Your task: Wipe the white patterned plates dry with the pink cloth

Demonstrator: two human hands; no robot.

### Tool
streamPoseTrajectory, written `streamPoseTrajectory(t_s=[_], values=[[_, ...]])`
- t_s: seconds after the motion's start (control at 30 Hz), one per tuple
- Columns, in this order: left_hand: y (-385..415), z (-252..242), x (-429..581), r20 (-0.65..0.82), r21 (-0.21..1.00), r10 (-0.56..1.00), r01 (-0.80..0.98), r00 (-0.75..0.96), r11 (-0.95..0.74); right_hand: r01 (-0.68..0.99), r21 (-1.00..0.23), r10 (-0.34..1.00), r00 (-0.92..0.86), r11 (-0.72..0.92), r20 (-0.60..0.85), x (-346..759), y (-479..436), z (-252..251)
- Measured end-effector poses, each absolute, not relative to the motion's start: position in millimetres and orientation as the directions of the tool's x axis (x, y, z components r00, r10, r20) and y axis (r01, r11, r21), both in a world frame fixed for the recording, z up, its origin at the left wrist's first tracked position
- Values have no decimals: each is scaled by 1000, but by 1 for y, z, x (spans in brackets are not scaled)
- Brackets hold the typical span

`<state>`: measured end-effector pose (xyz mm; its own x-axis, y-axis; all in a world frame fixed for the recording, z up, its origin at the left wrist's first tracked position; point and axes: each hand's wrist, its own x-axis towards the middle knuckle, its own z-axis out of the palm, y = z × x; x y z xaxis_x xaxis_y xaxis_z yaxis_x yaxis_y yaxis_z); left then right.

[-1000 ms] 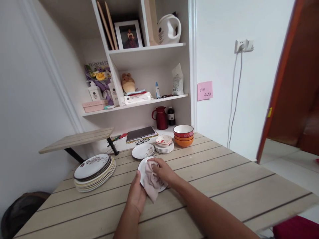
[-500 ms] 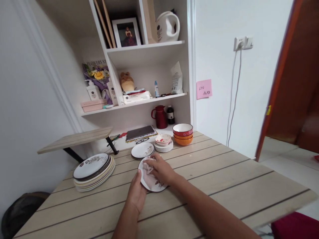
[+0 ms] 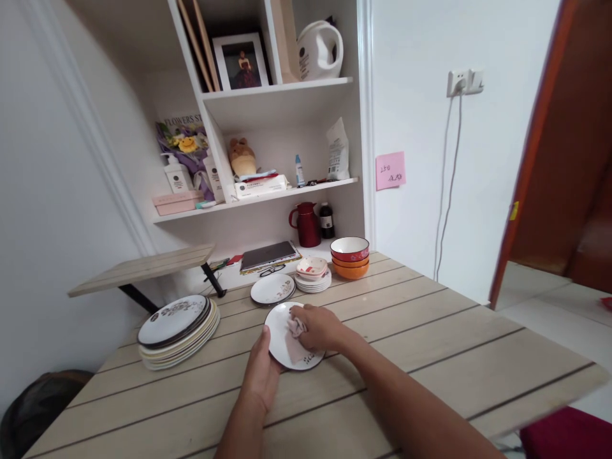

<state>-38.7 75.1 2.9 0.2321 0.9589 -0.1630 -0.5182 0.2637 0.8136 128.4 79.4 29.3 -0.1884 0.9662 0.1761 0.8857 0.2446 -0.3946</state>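
Observation:
A white plate with a dark rim and a floral print (image 3: 282, 325) is tilted above the table, its left edge gripped by my left hand (image 3: 262, 370), thumb on top. My right hand (image 3: 318, 328) is closed on a crumpled pale pink cloth (image 3: 296, 326), which touches the plate's face. Just behind lies another floral plate (image 3: 272, 289). To its right, small square dishes (image 3: 312, 268) sit on a stack of small white plates (image 3: 313, 282). A tall stack of larger plates (image 3: 179, 331) stands at the left.
Stacked bowls (image 3: 350, 258) stand at the table's back right, near a red jug (image 3: 307, 225) and a dark bottle (image 3: 326, 221). A laptop (image 3: 268, 254) and glasses (image 3: 272, 270) lie at the back. A raised wooden shelf (image 3: 143, 268) overhangs the back left.
My right hand has moved right across the plate with the cloth, uncovering the plate's left part. My left hand keeps its hold on the plate.

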Motion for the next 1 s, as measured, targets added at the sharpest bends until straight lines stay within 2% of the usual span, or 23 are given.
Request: streamPoseTrajectory(t_s=[0.17, 0.33, 0.53, 0.7, 0.87, 1.0], values=[[77, 0, -40, -114, 812, 949, -522, 296, 260, 748, -496, 890, -297, 441, 345, 118, 82, 21], [74, 2, -37, -103, 818, 949, -518, 297, 250, 726, -459, 833, -290, 512, 472, 116, 89, 17], [70, 3, -35, -127, 807, 954, -530, 273, 259, 837, -462, 921, -118, 294, 372, 132, 95, 18], [71, 2, -37, -149, 795, 954, -543, 258, 271, 900, -404, 979, -99, 164, 178, 140, 88, 24], [73, 1, -39, -126, 772, 955, -578, 269, 265, 835, -407, 926, -366, 370, 91, 144, 74, 38], [75, 1, -40, -138, 758, 937, -575, 320, 308, 714, -411, 814, -561, 567, 147, 131, 70, 39]])
